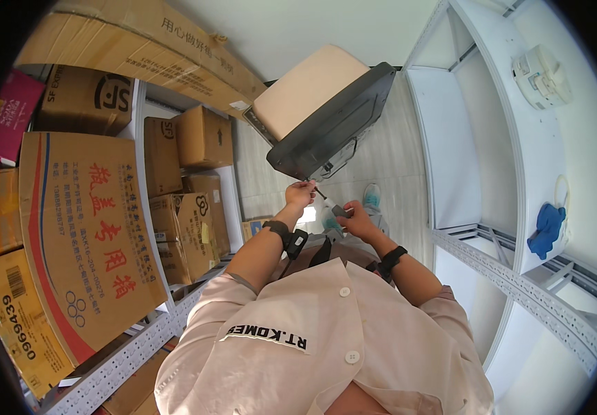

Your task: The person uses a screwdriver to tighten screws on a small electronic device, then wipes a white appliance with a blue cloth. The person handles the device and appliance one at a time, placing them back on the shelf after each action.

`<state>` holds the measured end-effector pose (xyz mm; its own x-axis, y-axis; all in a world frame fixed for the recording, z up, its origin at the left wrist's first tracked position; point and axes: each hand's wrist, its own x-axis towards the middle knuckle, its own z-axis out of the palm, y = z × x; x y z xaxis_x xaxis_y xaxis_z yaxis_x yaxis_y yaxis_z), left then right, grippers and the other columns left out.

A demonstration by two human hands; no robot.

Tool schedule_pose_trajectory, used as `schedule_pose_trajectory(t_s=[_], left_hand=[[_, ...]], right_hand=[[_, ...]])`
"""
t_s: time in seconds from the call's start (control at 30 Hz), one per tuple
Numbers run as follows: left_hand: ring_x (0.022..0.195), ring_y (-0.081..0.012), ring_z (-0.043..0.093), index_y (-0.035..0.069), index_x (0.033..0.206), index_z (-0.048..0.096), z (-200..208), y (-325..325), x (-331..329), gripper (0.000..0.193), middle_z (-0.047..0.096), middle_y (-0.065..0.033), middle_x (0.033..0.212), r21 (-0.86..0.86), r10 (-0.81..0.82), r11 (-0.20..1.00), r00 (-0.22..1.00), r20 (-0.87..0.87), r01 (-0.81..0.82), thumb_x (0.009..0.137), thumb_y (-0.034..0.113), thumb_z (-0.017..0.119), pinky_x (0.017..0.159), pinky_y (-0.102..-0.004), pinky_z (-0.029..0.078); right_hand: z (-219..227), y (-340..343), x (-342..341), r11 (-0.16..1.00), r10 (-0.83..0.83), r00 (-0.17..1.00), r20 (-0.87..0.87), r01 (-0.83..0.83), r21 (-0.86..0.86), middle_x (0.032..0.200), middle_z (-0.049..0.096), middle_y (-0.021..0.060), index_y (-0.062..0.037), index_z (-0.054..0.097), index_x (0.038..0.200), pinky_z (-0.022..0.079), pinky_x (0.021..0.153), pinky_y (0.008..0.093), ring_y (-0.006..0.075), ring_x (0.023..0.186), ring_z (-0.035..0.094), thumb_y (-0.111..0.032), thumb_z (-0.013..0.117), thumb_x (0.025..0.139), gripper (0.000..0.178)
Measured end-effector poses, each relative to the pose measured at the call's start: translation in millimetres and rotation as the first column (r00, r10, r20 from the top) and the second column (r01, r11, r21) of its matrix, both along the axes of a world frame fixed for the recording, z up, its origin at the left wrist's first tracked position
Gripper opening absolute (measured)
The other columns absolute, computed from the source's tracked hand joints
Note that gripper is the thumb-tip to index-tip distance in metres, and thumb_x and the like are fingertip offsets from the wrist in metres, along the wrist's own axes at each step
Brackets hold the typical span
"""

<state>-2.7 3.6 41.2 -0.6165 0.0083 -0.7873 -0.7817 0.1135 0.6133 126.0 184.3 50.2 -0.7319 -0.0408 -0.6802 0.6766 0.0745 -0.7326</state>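
Note:
My right hand is wrapped round the grey-and-white handle of a screwdriver. Its thin dark shaft slants up and left toward the fingers of my left hand. Those fingers are pinched together by the shaft's tip, close to the lower corner of a large black panel; what they pinch is too small to make out. The panel stands tilted before me, with metal brackets on its near side. Behind it and against it is a broad beige block.
Cardboard boxes fill a white metal shelf on the left, and a long carton lies across its top. To the right, white shelving holds a white round container and a blue item. My shoes are on the grey floor.

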Motion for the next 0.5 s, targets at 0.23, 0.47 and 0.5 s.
schedule_pose_trajectory(t_s=[0.23,0.47,0.5], left_hand=[[0.069,-0.0105,0.062,0.007,0.102,0.064,2.8,-1.2,-3.3,0.019,0.07,-0.0022,0.092,0.113,-0.069,0.992,0.997,0.041,0.064,0.096,0.025,0.064,0.059,-0.024,0.051],[0.07,-0.0106,0.063,0.005,0.098,0.065,-0.5,0.6,-1.8,0.017,0.07,-0.0027,0.092,0.072,-0.071,0.995,0.997,0.013,0.069,0.096,0.021,0.063,0.058,-0.0234,0.05],[0.069,-0.0106,0.063,0.005,0.097,0.065,-1.9,0.5,-1.2,0.017,0.07,-0.0028,0.091,0.067,-0.061,0.996,0.998,0.008,0.061,0.096,0.022,0.064,0.058,-0.0235,0.05]], right_hand=[[4.4,9.3,-6.4,0.955,-0.081,0.971,0.225,0.14,-0.262,0.098,0.067,0.012,-0.0083,0.044,0.123,0.05,0.054,0.0326,0.0184,0.067,0.062,-0.027,0.055,0.097,0.034],[8.6,-1.4,-2.0,0.999,-0.027,0.998,0.058,0.028,-0.015,0.102,0.061,0.0111,-0.0062,0.045,0.123,0.051,0.061,0.0324,0.0175,0.066,0.058,-0.026,0.054,0.099,0.033],[5.6,-1.7,-0.8,0.997,-0.077,0.996,0.048,0.079,-0.028,0.104,0.06,0.0114,-0.006,0.046,0.123,0.051,0.061,0.0325,0.0176,0.066,0.059,-0.027,0.053,0.099,0.033]])
